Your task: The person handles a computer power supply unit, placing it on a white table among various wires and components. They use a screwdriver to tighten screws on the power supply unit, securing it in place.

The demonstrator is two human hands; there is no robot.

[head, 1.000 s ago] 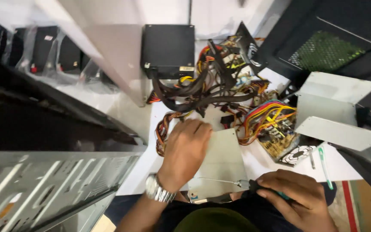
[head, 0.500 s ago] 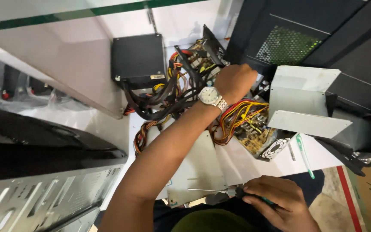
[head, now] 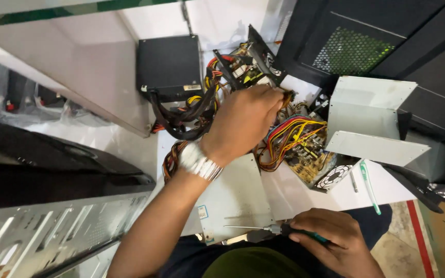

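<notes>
A white surface [head: 284, 193] is crowded with opened computer parts, black cases [head: 377, 46] at the far right and a grey metal case [head: 42, 237] at the near left. The left hand [head: 245, 121] reaches across a flat grey panel [head: 233, 198], fingers pinched shut on a small connector [head: 287, 96] among the coloured wires [head: 289, 136] of an open power supply [head: 312, 164]. A black power supply [head: 170, 66] sits just beyond. The right hand [head: 336, 242] rests near the body, closed around a screwdriver [head: 263, 230] whose tip lies over the panel's near edge.
</notes>
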